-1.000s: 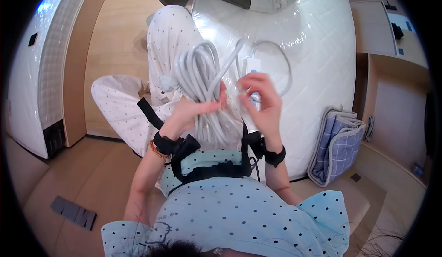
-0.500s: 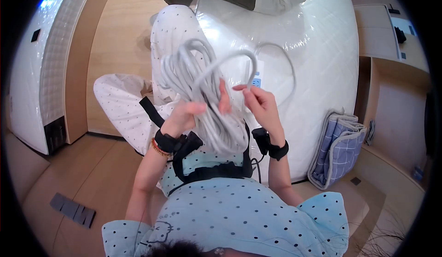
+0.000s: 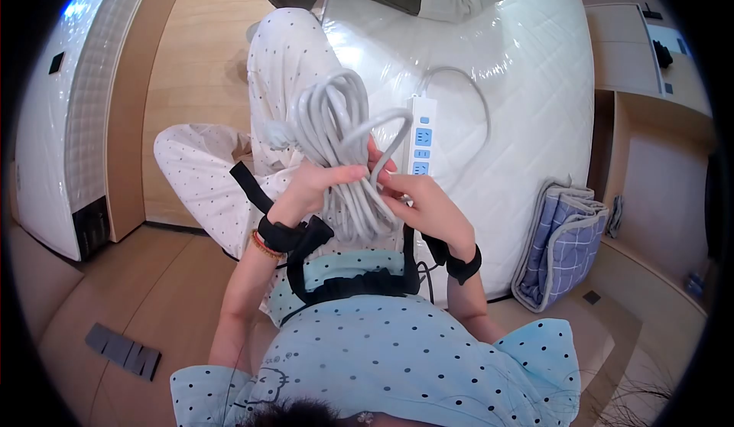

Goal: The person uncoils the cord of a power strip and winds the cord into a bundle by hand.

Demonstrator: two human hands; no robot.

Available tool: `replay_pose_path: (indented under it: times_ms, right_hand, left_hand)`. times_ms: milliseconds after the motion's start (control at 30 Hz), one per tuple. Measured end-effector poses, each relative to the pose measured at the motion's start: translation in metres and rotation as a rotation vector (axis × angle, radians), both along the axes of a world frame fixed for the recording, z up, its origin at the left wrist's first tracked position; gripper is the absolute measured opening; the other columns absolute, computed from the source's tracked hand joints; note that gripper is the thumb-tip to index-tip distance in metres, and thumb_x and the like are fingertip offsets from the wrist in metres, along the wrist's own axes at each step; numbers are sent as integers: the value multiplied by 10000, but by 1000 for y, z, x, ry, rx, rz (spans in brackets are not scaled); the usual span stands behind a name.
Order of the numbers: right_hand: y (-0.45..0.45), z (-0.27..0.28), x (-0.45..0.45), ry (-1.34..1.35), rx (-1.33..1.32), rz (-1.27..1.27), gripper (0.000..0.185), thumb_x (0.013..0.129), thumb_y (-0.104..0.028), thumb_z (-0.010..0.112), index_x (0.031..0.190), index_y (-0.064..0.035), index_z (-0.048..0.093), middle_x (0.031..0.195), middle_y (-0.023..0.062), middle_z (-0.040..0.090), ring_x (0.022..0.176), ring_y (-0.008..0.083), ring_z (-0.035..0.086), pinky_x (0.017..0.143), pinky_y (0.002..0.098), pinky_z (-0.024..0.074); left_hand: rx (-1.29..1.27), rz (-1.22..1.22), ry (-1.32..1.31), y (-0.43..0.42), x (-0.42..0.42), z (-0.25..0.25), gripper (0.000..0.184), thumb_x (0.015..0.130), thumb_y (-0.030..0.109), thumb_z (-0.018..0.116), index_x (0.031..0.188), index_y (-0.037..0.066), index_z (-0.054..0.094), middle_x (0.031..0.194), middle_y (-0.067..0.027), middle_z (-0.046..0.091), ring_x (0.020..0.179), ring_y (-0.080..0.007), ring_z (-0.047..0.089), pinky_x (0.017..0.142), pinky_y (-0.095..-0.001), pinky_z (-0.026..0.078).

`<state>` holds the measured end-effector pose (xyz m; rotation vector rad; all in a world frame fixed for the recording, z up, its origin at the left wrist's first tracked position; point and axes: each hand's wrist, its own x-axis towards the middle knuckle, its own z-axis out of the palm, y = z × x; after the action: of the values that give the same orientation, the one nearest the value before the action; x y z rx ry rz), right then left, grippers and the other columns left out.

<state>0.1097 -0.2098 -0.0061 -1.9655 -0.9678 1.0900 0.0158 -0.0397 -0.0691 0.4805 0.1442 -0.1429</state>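
Coiled grey extension cord (image 3: 327,121) sits above the wearer's spotted trousers (image 3: 287,52); left hand (image 3: 315,184) grip clasped around the bundle, right hand (image 3: 428,204) grip pinching its loop. Power strip (image 3: 423,121) lies on the plastic-wrapped mattress (image 3: 535,113).

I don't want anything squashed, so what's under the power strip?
The power strip lies on the plastic-covered mattress. Anything trapped directly beneath it can't be seen because the strip covers it, and the right hand hides its near end.
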Motion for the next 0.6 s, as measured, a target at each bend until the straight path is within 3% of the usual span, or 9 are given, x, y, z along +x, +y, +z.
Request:
replay_pose_path:
  times_ms: [67,167,200,300,333,467,600]
  right_hand:
    - [-8,2,5,73,1,-60,220,810,-21,567,1026,18,564,837,106,609,690,175,576,651,281,457]
    - [-12,10,4,-55,285,-312,321,780,-44,620,1094,-6,570,1035,107,582,736,187,582,649,303,455]
    - [-10,16,4,40,355,-426,415,755,-17,644,1158,-21,547,1130,83,545,749,146,572,647,278,465]
    - [4,34,4,-115,418,-501,377,733,17,653,1102,-6,578,1042,79,575,725,113,568,628,235,467]
    - [-1,17,6,-259,511,-503,299,744,56,632,1037,2,607,922,71,605,663,79,555,545,182,444]
    - [9,27,2,-99,625,-688,180,797,86,581,962,21,609,739,59,607,528,36,504,424,145,363]
    - [23,33,-1,150,603,-818,125,825,70,565,940,25,581,719,22,608,518,4,480,417,149,354]
  left_hand:
    - [206,52,6,-5,1,-2,369,747,90,686,1075,-13,554,994,-137,632,916,-223,625,821,-329,487]
    - [254,25,11,-4,2,5,332,728,93,718,1012,-19,587,954,-116,643,875,-200,636,777,-310,492]
    - [268,-1,23,-4,2,8,359,720,116,718,1026,-15,581,950,-121,639,878,-215,634,792,-322,488]
    - [323,-88,41,-6,2,13,440,697,162,728,1068,-8,564,950,-130,629,890,-244,628,823,-347,482]
    - [347,-116,31,-7,3,12,466,691,163,738,1084,-10,557,957,-127,627,897,-242,626,824,-347,481]
    - [463,-94,19,-17,0,2,517,658,191,801,1089,5,585,935,-68,655,844,-150,618,810,-280,482]
    - [613,-221,8,-16,4,26,492,641,173,801,1063,11,607,916,-45,655,836,-124,603,789,-257,481]
